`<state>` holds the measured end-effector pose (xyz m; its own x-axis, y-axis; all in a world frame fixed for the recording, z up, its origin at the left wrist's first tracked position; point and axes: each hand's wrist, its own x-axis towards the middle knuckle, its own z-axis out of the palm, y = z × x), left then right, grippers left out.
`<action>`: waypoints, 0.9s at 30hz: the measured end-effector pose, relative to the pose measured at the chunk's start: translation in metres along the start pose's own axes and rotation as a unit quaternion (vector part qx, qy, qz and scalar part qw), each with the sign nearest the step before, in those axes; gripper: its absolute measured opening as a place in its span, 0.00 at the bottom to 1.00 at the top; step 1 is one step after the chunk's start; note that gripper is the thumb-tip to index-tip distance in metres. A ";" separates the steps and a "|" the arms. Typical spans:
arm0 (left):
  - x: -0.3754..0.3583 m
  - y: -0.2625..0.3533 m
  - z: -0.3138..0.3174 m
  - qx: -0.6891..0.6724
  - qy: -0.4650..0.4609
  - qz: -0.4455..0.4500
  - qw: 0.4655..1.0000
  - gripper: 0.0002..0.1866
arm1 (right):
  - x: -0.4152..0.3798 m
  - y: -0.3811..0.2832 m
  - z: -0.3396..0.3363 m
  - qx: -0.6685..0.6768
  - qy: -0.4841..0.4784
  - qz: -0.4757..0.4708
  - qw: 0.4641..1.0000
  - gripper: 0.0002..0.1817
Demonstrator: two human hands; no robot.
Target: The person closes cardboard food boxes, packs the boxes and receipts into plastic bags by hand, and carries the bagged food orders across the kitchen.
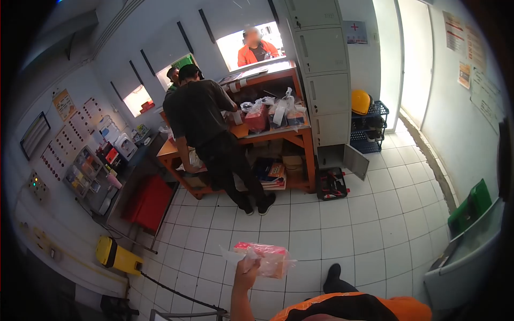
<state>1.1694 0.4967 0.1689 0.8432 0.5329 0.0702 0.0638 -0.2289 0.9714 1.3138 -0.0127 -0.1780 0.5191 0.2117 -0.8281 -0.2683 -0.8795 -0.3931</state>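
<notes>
Raised in front of me, my left hand [247, 272] has its fingers closed on the clear plastic bag [230, 253]. Inside the bag is a box-shaped package [269, 259], bright pink and red on top with a paler side. The package hangs over the tiled floor, beside the fingers. What is printed on it is too small to read. My right hand is out of the frame; part of my orange and black top [332, 307] shows along the bottom edge.
A person in dark clothes [201, 115] leans over an orange workbench [310, 155] holding bagged packages [258, 117]. An open toolbox [332, 184] sits on the floor below grey lockers [324, 59]. A yellow bin [115, 254] and red-covered table [150, 206] stand left, a green bin [471, 206] right.
</notes>
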 end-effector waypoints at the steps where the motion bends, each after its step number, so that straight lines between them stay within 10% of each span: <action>1: 0.022 -0.003 0.005 0.003 -0.001 -0.012 1.000 0.08 | 0.011 -0.016 -0.005 0.005 -0.002 0.003 1.000 0.22; 11: 0.232 -0.065 0.082 -0.166 -0.098 -0.135 0.972 0.10 | 0.168 -0.124 -0.084 -0.066 -0.081 0.016 0.994 0.19; 16: 0.312 -0.035 0.088 -0.103 -0.221 -0.173 0.954 0.13 | 0.371 -0.179 -0.092 -0.293 -0.096 -0.214 0.927 0.18; 27: 0.458 -0.140 0.128 0.033 -0.229 -0.143 0.962 0.26 | 0.225 -0.679 -0.254 -0.262 0.054 -0.431 0.862 0.12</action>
<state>1.6153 0.6682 0.0363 0.9318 0.1698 -0.3210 0.3501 -0.1860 0.9180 1.8187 0.5237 0.0037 0.4220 0.8664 -0.2667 0.6433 -0.4935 -0.5853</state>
